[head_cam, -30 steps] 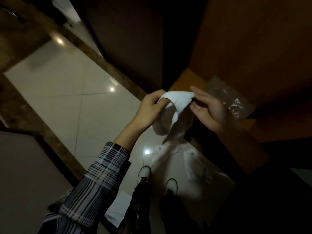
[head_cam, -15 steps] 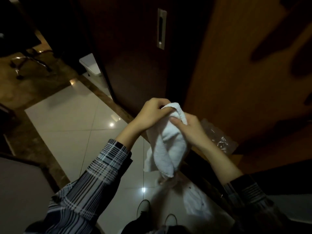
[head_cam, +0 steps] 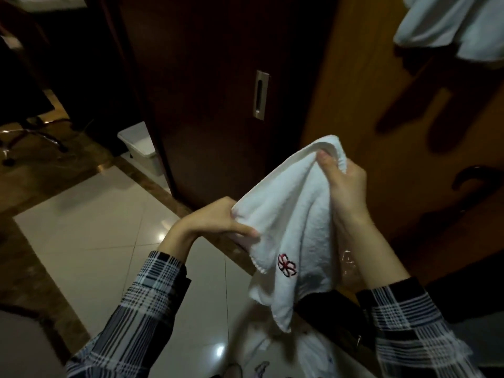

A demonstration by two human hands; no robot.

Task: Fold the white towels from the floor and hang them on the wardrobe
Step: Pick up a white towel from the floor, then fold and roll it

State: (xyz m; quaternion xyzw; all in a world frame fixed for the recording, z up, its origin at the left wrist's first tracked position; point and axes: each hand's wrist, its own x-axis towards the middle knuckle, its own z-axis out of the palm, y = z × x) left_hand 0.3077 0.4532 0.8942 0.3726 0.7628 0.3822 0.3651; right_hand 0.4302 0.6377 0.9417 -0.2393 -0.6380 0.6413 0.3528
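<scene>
White towel [head_cam: 294, 214], terry-soft, held up in front of the wardrobe [head_cam: 207, 85], with a small red-and-black flower stitched near the lower edge, no readable writing. Left hand [head_cam: 218, 222] pinching one corner, right hand [head_cam: 343, 184] gripping the bunched top. More white cloth [head_cam: 452, 25] hanging top right, cut off by the frame. Pale heap on the glossy tiled floor [head_cam: 90, 241] too blurry to make out.

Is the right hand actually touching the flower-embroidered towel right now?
Touching. The head view shows the right hand pinching the towel at its upper corner, thumb pressed into the cloth.
</scene>
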